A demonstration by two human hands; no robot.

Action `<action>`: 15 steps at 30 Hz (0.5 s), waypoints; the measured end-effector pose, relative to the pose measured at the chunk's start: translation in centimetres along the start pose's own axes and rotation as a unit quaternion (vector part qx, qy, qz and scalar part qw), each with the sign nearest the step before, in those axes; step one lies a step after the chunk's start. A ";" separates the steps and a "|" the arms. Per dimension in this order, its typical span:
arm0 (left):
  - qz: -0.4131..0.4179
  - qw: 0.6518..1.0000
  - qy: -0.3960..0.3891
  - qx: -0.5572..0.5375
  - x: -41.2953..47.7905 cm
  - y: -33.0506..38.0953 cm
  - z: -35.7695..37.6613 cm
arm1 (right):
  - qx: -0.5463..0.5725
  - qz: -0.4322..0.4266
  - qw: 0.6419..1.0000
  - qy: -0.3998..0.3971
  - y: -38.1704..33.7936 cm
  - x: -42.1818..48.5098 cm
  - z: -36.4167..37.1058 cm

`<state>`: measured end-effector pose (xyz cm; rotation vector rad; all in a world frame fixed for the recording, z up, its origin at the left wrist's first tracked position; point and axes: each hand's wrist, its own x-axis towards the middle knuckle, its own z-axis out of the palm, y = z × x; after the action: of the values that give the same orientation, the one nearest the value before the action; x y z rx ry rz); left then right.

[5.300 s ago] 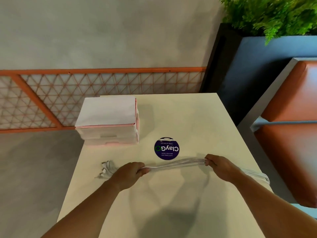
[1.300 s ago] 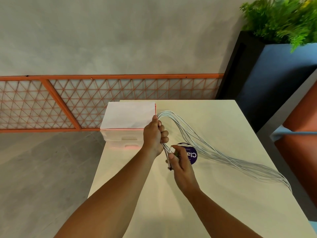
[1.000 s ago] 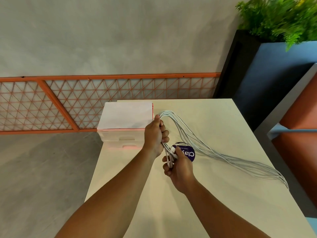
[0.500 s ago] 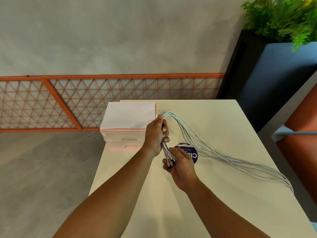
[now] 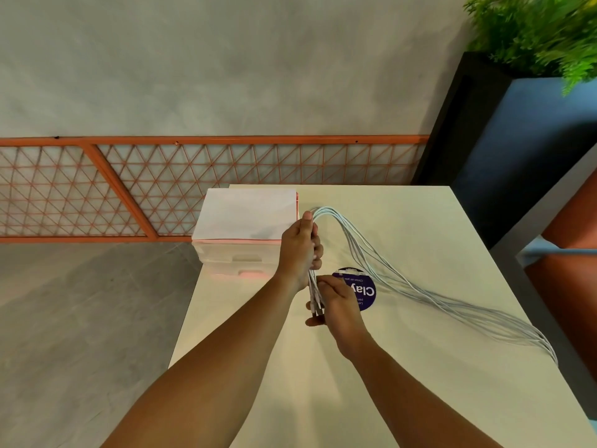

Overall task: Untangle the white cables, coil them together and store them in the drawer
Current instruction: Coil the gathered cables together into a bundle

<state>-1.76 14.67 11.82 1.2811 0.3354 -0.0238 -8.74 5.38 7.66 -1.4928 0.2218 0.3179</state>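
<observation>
A bundle of several white cables (image 5: 403, 284) arches up from my left hand (image 5: 298, 252), then trails right across the cream table (image 5: 420, 383) and hangs over its right edge. My left hand grips the bundle upright above the table's middle. Just below it, my right hand (image 5: 336, 302) holds the cables' plug ends, which point down. A small white and pink drawer unit (image 5: 245, 234) stands at the table's far left corner, left of my left hand; its drawers look closed.
A round purple sticker (image 5: 363, 292) lies on the table beside my right hand. An orange lattice fence runs behind the table. A dark planter (image 5: 484, 130) with green leaves stands at the back right, and an orange seat is at the right.
Five seconds ago both hands stretched the cables flat across the table. Over the last second my right hand has shifted slightly along the plug ends under my left hand; the bundle barely moved.
</observation>
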 end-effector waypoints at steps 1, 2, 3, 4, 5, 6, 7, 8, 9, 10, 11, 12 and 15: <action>-0.002 1.000 0.004 -0.002 0.0 0.0 0.1 | -0.008 -0.009 1.000 0.003 0.2 0.0 0.1; -0.003 1.000 0.009 -0.003 0.0 0.0 0.2 | -0.012 -0.015 1.000 0.001 0.4 0.0 0.2; -0.003 1.000 0.013 -0.004 0.1 0.0 0.2 | -0.015 -0.019 1.000 -0.004 0.6 0.0 0.3; -0.002 1.000 0.018 -0.006 0.1 0.0 0.3 | -0.018 -0.023 0.999 -0.011 0.6 -0.1 0.4; -0.002 1.000 0.024 -0.008 0.2 0.1 0.3 | -0.024 -0.029 0.999 -0.020 0.7 -0.1 0.4; -0.003 1.000 0.029 -0.012 0.3 0.1 0.3 | -0.034 -0.037 0.998 -0.029 0.8 -0.2 0.4; -0.006 0.999 0.035 -0.014 0.4 0.2 0.3 | -0.053 -0.048 0.997 -0.036 0.8 -0.2 0.3; -0.011 0.999 0.039 -0.015 0.5 0.2 0.2 | -0.082 -0.062 0.994 -0.038 0.8 -0.1 0.3; -0.016 0.999 0.043 -0.015 0.5 0.2 0.1 | -0.116 -0.076 0.990 -0.037 0.7 -0.1 0.2; -0.023 0.999 0.044 -0.013 0.6 0.2 -0.1 | -0.152 -0.085 0.984 -0.033 0.6 0.0 0.2; -0.032 0.998 0.044 -0.013 0.6 0.2 -0.3 | -0.186 -0.092 0.978 -0.031 0.5 0.2 0.0; -0.040 0.998 0.043 -0.015 0.6 0.2 -0.5 | -0.216 -0.096 0.971 -0.031 0.4 0.4 -0.1; -0.054 0.998 0.010 -0.018 0.4 0.3 -0.7 | -0.288 -0.102 0.952 -0.008 0.2 1.0 -0.5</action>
<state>-1.50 15.46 11.81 1.2276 0.4195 -0.0960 -7.81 4.98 7.14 -2.0721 -0.0493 0.2357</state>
